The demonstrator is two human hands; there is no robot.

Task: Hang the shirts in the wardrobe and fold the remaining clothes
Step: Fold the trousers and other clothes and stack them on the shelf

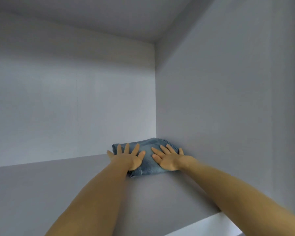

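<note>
A folded pair of blue jeans [148, 165] lies on a white wardrobe shelf [58, 193], tucked into the back right corner. Both arms reach in from below. My left hand [128, 158] lies flat on the left half of the jeans, fingers spread and straight. My right hand [167, 158] presses flat on the right half, fingers spread as well. Neither hand curls round the fabric. No shirts or hangers are in view.
The compartment's white back wall [71, 99] and right side wall [228, 108] meet just behind the jeans. A white top panel [109, 16] closes it overhead. The shelf's front edge [211, 222] shows at the lower right.
</note>
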